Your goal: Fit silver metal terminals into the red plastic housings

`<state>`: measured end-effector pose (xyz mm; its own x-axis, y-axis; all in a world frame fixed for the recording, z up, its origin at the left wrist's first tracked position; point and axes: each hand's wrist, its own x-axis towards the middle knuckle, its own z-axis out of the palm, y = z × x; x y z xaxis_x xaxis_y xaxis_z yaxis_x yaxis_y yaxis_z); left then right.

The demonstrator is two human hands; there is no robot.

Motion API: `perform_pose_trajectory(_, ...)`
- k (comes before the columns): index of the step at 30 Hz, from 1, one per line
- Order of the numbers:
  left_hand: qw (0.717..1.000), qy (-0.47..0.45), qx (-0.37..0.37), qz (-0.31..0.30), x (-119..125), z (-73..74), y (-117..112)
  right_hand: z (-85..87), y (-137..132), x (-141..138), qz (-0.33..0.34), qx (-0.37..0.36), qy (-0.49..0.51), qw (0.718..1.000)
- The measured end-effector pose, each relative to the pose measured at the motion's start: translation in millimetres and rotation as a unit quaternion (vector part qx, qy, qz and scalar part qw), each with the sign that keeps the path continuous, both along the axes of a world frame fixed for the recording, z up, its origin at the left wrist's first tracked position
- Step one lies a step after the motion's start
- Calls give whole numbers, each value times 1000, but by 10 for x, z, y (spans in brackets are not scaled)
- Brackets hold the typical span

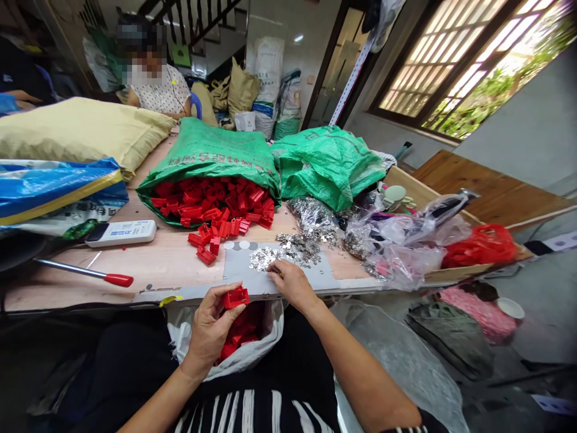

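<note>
My left hand [211,328] is closed on a small red plastic piece [236,297], held just below the table's near edge. Beneath it a white bag [256,355] in my lap holds more red pieces. My right hand [292,282] rests on the grey sheet [238,270] at the table's edge, its fingertips pinched at a heap of small silvery metal bits [265,257]. What the pinch holds is too small to make out. A green sack [211,156] lies open farther back and spills many red pieces [216,207] onto the wooden table [166,258].
A white remote control [121,233] and a red-handled tool [90,272] lie at the left. Yellow and blue sacks [67,162] fill the far left. A second green sack [327,162] and clear and red plastic bags [419,240] crowd the right. A person sits at the far end [155,78].
</note>
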<state>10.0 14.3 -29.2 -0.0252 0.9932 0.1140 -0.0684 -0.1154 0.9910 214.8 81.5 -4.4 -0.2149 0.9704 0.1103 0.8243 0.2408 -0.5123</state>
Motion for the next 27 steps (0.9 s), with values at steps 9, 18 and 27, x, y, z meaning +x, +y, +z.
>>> perform_pose_trajectory(9,1000,-15,-4,3,-21,-30,31,-83,161,-247,-46,-6,-91,995)
perform_pose_trajectory(18,999,-41,-17,9,-25,17,38,-26,151,-275,-43,-11,-66,997)
perform_pose_trajectory(27,992,-100,-78,-3,-40,33,68,56,75,-199,-14,-43,146,988)
